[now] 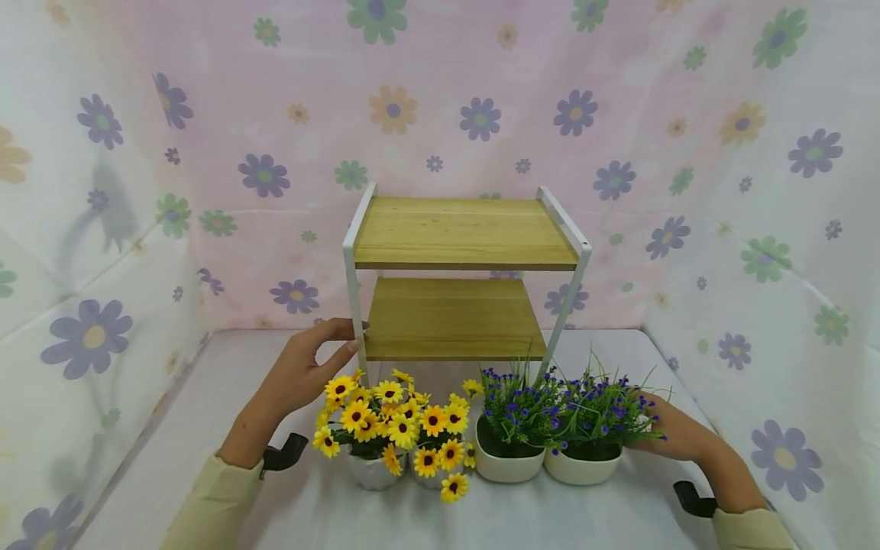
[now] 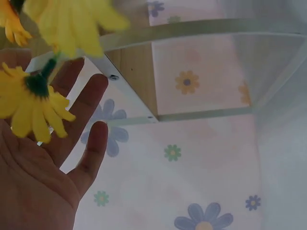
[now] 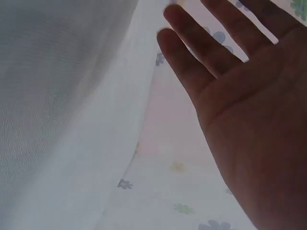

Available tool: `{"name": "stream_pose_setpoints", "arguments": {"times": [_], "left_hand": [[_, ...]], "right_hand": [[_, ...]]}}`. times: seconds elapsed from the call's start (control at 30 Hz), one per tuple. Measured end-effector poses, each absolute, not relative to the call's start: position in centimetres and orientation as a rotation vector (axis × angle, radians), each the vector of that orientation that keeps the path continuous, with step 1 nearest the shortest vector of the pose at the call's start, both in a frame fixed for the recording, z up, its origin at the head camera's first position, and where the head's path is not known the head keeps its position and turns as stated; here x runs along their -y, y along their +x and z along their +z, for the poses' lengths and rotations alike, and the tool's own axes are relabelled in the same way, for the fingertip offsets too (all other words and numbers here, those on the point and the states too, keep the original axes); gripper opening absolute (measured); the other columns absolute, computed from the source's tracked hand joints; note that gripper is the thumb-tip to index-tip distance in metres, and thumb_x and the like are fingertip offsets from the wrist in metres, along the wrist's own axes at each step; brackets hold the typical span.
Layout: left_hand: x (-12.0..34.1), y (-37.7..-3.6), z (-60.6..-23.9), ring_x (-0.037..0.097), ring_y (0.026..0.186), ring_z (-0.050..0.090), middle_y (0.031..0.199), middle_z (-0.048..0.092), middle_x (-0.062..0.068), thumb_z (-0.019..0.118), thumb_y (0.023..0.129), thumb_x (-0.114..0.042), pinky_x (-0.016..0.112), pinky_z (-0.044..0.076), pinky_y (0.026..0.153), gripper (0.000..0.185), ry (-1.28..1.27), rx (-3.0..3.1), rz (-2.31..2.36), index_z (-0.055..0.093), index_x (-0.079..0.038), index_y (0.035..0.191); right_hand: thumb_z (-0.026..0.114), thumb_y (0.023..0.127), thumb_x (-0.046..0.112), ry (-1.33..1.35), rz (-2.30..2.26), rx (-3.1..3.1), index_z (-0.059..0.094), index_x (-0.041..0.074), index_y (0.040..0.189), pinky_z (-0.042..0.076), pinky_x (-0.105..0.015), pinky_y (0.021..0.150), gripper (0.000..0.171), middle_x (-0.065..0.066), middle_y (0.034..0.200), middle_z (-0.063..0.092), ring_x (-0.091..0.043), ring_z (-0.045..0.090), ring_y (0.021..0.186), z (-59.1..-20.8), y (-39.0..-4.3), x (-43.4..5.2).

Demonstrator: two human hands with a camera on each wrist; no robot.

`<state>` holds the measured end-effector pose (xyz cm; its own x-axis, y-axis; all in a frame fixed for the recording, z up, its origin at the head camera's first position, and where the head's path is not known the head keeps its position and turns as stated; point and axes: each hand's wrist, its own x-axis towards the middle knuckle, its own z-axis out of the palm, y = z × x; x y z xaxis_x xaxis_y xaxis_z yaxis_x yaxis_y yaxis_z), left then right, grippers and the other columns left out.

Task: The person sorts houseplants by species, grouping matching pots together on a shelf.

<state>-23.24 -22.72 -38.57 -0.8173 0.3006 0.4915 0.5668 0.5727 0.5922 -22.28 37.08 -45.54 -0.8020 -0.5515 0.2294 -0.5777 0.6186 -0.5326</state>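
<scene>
A two-tier shelf (image 1: 457, 233) with wooden boards and a white metal frame stands at the middle of the table. My left hand (image 1: 337, 344) reaches to its front left leg (image 1: 354, 305), fingers straight, with fingertips and thumb at the leg. In the left wrist view the left hand (image 2: 43, 167) is spread flat under the frame (image 2: 129, 96), with a yellow flower (image 2: 29, 105) in front of it. My right hand (image 1: 677, 435) lies behind the right purple flower pot (image 1: 584, 462), half hidden by the blooms. The right wrist view shows the right hand (image 3: 249, 105) with palm open and fingers straight.
Along the table's front stand two white pots of yellow sunflowers (image 1: 392, 428) and two white pots of purple flowers (image 1: 512, 416). Flower-print cloth (image 1: 756, 229) walls in the table on the left, back and right. The table (image 1: 206, 397) is covered in pale cloth.
</scene>
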Motion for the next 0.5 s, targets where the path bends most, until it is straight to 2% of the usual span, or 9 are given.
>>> {"name": "stream_pose_setpoints", "arguments": {"times": [0.1,0.17,0.4,0.5], "left_hand": [[22.5,-23.1,-38.5,0.029,0.115,0.072,0.122,0.077,0.003,0.066,0.107,-0.021,0.067,0.052,0.102,0.026,-0.677,2.47,-1.106,0.071,-0.012,0.131],[22.4,-23.0,-38.4,0.028,0.112,0.073,0.117,0.078,0.003,0.067,0.107,-0.021,0.067,0.053,0.101,0.024,-0.653,2.47,-1.097,0.072,-0.012,0.128],[22.2,-23.2,-38.4,0.026,0.105,0.074,0.109,0.079,0.001,0.07,0.105,-0.015,0.063,0.058,0.095,0.018,-0.651,2.441,-1.085,0.074,-0.011,0.122],[22.2,-23.3,-38.5,0.025,0.103,0.074,0.109,0.079,0.0,0.07,0.104,-0.012,0.062,0.059,0.093,0.017,-0.661,2.426,-1.086,0.075,-0.011,0.121]], "right_hand": [[0.086,0.088,0.019,0.953,1.015,2.916,0.057,-0.005,0.143,0.054,-0.026,0.094,0.067,-0.016,0.138,0.065,0.005,0.054,0.122,-45.4,-22.1,-37.0],[0.084,0.09,0.022,0.98,1.06,2.98,0.056,-0.003,0.145,0.055,-0.028,0.094,0.066,-0.018,0.139,0.065,0.002,0.056,0.123,-45.4,-22.1,-37.0],[0.093,0.083,0.026,1.04,1.051,3.006,0.053,0.0,0.149,0.047,-0.023,0.103,0.081,-0.009,0.148,0.059,0.009,0.042,0.134,-45.7,-21.6,-36.4],[0.094,0.081,0.026,1.03,1.095,2.998,0.053,0.002,0.149,0.046,-0.022,0.103,0.083,-0.01,0.147,0.059,0.01,0.042,0.133,-45.9,-21.4,-36.0]]}}
